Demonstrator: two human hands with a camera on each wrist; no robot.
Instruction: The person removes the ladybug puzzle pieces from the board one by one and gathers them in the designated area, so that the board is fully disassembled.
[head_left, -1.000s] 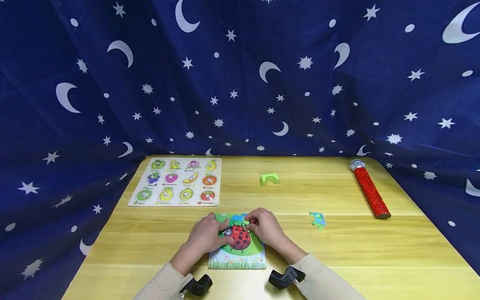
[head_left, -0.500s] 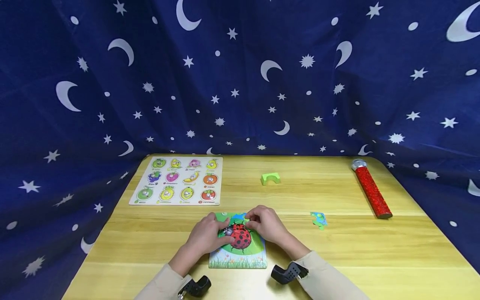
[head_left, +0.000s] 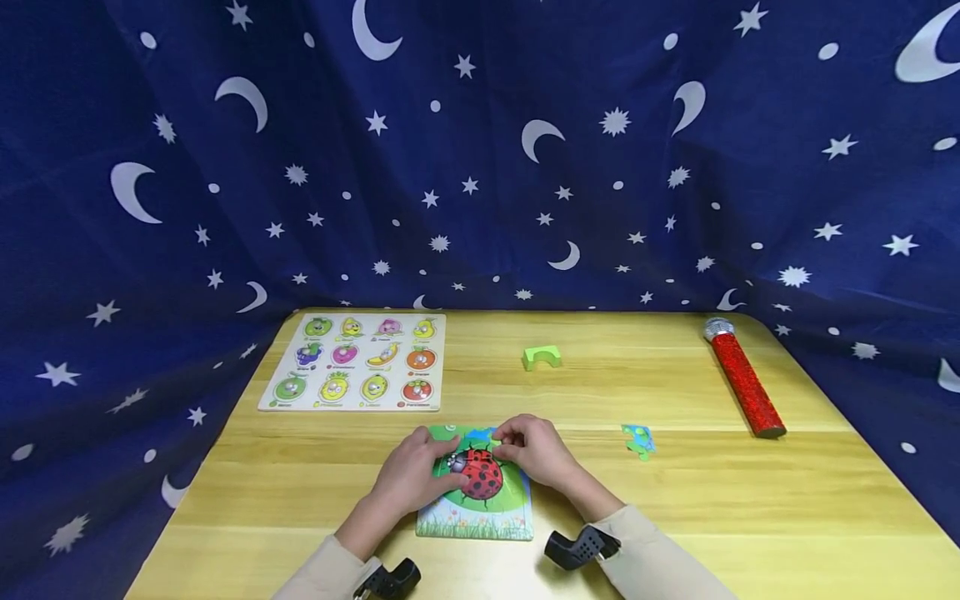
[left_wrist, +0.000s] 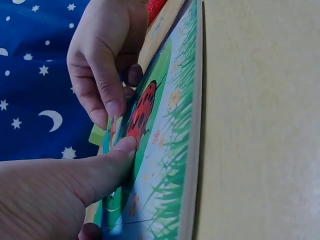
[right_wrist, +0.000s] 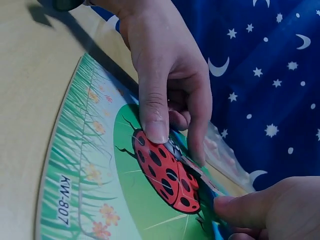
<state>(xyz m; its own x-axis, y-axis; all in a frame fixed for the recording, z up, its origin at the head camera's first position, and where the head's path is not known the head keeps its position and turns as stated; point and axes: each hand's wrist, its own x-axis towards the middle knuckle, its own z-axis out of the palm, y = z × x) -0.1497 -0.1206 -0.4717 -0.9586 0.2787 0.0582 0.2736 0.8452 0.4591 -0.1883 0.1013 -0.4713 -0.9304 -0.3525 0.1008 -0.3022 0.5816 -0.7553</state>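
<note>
A ladybug jigsaw puzzle (head_left: pixel 480 521) lies on the table, grass strip toward me. My left hand (head_left: pixel 412 471) rests on its left side, the thumb pressing the printed ladybug (right_wrist: pixel 162 167) and the index finger reaching to the far part of the picture. At the upper right of the puzzle, my right hand (head_left: pixel 532 450) pinches a puzzle piece (left_wrist: pixel 113 128) between thumb and fingers. That piece stands tilted up from the picture in the left wrist view, and much of it is hidden by fingers. Its thin edge shows between both hands in the right wrist view.
One loose puzzle piece (head_left: pixel 640 439) lies to the right. A fruit peg board (head_left: pixel 352 362) sits at the back left, a green arch block (head_left: pixel 542 357) at the back middle. A red glitter microphone (head_left: pixel 742 379) lies far right, before the starry curtain (head_left: pixel 480 167).
Both hands stay almost in place over the puzzle. The right fingers shift very slightly at the pinched piece, and the whole head view has moved a little.
</note>
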